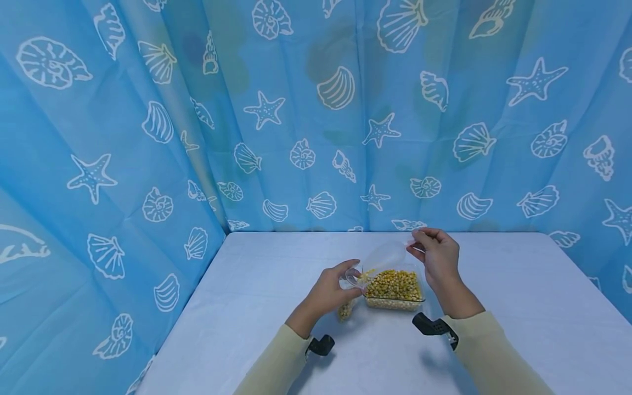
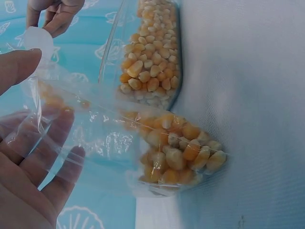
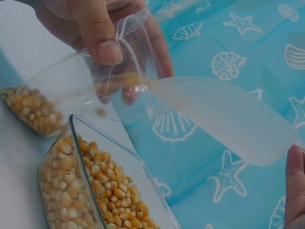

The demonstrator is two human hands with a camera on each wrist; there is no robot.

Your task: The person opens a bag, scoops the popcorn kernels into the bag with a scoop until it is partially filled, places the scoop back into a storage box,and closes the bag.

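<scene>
Head: pinching a scoop (image 1: 387, 254) in the right hand (image 1: 438, 258), bag (image 1: 345, 310) in the left hand (image 1: 331, 288), near a glass container (image 1: 395, 300) toward the table's (image 1: 276, 258) far edge. Left wrist: soft, likely slippery bag, best held by its mouth. Right wrist: probably light, stiff scoop.

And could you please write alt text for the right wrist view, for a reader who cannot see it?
The left hand holds a clear zip bag with corn kernels at its bottom, while the right hand holds a white scoop at the bag's mouth. Nearby, a glass container holds more kernels, with blue seashell-print cloth behind.
</scene>
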